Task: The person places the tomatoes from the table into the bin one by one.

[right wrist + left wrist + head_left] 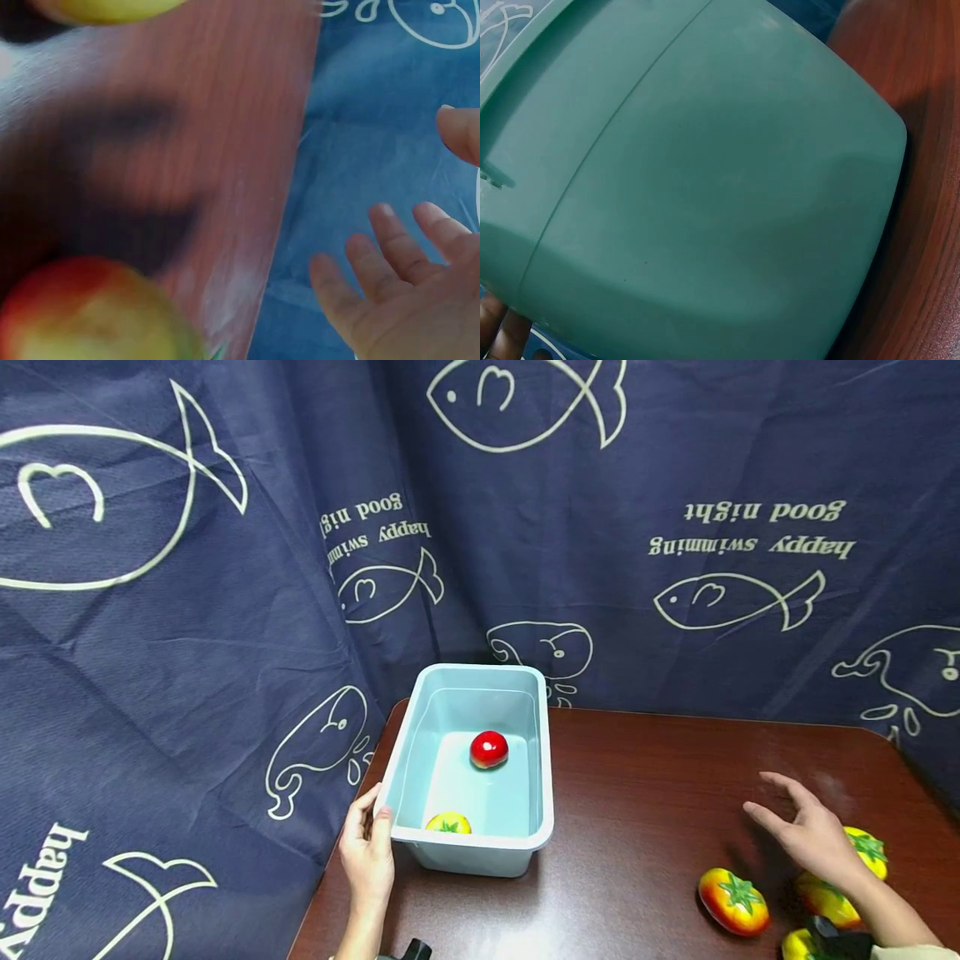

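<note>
My left hand point(369, 857) grips the near left corner of a light blue plastic bin point(474, 857), thumb on the rim. In the left wrist view the bin's side wall point(727, 187) fills most of the picture, with fingertips point(508, 334) at its lower left edge. Inside the bin lie a shiny red tomato point(489, 749) and, by the near wall, a yellow tomato point(448, 822) with a green top. My right hand point(813, 835) is held over the table's right side, fingers spread and holding nothing. Beside it sits a red-and-yellow tomato point(733, 902).
More yellow-red tomatoes, one at the far side point(868, 852) and another point(828, 906) partly behind my right forearm, lie at the right. The brown wooden table point(630, 793) backs onto a dark blue curtain point(600, 568) with fish prints, which also hangs along the left.
</note>
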`<act>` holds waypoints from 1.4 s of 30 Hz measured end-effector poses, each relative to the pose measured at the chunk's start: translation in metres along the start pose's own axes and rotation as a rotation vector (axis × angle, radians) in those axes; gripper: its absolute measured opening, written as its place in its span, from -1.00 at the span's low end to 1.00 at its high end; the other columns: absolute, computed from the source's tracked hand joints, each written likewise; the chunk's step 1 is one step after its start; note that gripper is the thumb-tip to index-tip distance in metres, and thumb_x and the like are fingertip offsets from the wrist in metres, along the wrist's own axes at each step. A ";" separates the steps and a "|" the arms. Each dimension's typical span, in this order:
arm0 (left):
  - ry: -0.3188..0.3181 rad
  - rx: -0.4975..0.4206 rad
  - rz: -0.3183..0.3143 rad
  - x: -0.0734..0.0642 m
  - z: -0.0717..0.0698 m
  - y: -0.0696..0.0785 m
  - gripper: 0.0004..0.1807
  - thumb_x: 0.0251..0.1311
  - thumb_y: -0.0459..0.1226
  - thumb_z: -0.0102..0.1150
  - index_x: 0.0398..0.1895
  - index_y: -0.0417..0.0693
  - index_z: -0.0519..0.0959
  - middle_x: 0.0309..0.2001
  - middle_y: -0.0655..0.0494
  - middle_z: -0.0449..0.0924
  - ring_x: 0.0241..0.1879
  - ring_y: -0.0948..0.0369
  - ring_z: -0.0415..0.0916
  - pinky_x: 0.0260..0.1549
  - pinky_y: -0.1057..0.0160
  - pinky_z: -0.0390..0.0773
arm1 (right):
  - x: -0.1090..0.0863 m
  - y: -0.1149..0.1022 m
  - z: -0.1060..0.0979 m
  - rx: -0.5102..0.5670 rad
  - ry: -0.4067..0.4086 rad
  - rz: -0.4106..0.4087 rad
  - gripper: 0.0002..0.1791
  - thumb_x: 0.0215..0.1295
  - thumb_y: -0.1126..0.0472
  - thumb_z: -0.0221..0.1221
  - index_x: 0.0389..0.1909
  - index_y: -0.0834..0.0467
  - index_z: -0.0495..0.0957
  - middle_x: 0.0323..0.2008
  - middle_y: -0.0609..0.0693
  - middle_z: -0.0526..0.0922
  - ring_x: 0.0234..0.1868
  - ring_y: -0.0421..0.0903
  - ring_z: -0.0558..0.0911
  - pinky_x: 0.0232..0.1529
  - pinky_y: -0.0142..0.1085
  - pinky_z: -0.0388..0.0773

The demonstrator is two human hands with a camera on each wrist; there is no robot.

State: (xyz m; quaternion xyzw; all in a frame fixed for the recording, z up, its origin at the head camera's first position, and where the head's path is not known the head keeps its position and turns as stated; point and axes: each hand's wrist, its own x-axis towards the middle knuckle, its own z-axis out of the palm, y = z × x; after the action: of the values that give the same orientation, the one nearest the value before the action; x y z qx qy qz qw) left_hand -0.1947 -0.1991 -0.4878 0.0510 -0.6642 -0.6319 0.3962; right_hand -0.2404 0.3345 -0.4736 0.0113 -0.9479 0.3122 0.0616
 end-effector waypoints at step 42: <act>0.005 0.011 0.007 0.001 0.000 0.000 -0.66 0.19 -0.58 0.00 0.04 -0.43 0.55 -0.13 0.20 0.64 -0.15 0.35 0.56 -0.18 0.54 0.47 | -0.055 0.057 -0.021 -0.130 0.138 0.157 -0.37 0.37 -0.02 0.16 0.14 0.46 0.37 0.02 0.49 0.41 -0.11 0.36 0.47 -0.28 0.08 0.40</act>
State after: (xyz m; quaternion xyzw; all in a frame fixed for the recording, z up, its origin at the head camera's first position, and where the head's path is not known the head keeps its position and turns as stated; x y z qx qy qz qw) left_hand -0.1958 -0.1995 -0.4875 0.0523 -0.6668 -0.6268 0.3996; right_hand -0.1864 0.3920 -0.4969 -0.0885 -0.9576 0.2541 0.1028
